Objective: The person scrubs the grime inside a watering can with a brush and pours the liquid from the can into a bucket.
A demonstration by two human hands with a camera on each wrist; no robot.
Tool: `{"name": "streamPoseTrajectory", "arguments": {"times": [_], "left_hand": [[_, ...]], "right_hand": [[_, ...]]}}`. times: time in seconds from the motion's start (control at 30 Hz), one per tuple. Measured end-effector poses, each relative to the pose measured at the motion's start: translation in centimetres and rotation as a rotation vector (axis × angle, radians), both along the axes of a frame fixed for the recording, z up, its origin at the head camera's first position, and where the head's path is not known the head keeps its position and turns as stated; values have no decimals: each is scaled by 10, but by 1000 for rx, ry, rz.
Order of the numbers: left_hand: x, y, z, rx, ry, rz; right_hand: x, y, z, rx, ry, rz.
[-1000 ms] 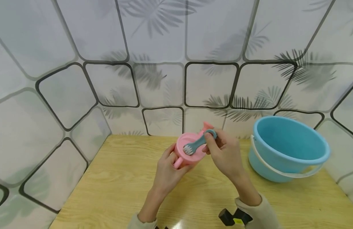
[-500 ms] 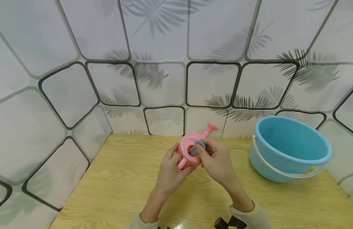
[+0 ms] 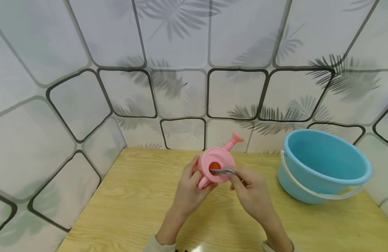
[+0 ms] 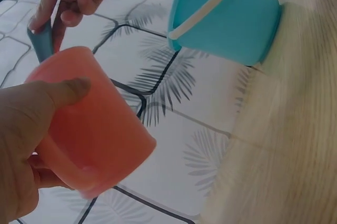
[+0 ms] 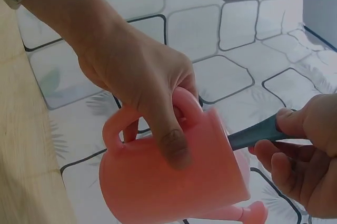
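Note:
In the head view, my left hand (image 3: pixel 188 191) grips a pink toy watering can (image 3: pixel 218 153) by its handle side, above the table. The can's round opening faces up toward me and shows orange-red inside. Its spout (image 3: pixel 233 140) points up and right. The right wrist view shows the left thumb pressed on the can's wall and the handle loop (image 5: pixel 117 124) at the hand. My right hand (image 3: pixel 255 192) pinches the handle of a small blue-grey brush (image 3: pixel 224 171) between thumb and fingers. The brush's other end goes into the opening, so its bristles are hidden.
A light-blue bucket (image 3: pixel 283 175) with a white handle (image 3: pixel 302 185) stands on the wooden table (image 3: pixel 140 196) to the right. Patterned walls (image 3: pixel 181 94) enclose the back and left.
The brush's white bristles, visible over the can's top one second ago, have gone into the opening. The brush handle now lies lower and flatter, tilted toward the right. The spout has come into fuller view.

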State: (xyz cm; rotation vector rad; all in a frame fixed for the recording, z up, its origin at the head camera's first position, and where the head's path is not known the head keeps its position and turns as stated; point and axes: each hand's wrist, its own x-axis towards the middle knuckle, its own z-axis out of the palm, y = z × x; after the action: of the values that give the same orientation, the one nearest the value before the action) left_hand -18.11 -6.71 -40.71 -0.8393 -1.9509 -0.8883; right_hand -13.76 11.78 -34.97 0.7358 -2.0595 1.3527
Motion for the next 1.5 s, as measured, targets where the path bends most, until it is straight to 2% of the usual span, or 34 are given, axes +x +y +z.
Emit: {"name": "streamPoseTrajectory", "arguments": {"times": [0.07, 0.2, 0.27, 0.37, 0.5, 0.6, 0.87, 1.03, 1.1, 1.17, 1.33, 1.5], "left_hand": [[-2, 1, -2, 6, 72, -19], [-4, 4, -4, -3, 186, -33], [-5, 5, -4, -9, 220, -39], [-6, 3, -4, -20, 262, -41], [-9, 1, -3, -30, 336, -26], [-10, 0, -1, -39, 377, -10], [-10, 0, -1, 14, 361, -20], [-12, -2, -3, 18, 319, -17], [-12, -3, -5, 5, 304, -8], [-12, -2, -6, -11, 297, 1], [-10, 3, -7, -45, 297, -2], [-8, 6, -8, -41, 257, -13]], "right_hand": [[-2, 0, -3, 51, 142, -35], [-6, -2, -5, 173, 409, -160], [-7, -5, -5, 227, 496, -206], [-5, -8, -3, 302, 555, -255], [2, -12, -1, 352, 525, -282], [7, -13, -1, 324, 459, -259], [9, -15, -5, 92, 214, -68], [15, -14, -1, -49, 92, -44], [16, -13, 0, -84, 92, -44], [14, -13, -1, -100, 131, -37], [4, -19, -7, -51, 238, -52], [8, -18, -6, -44, 214, -66]]}}
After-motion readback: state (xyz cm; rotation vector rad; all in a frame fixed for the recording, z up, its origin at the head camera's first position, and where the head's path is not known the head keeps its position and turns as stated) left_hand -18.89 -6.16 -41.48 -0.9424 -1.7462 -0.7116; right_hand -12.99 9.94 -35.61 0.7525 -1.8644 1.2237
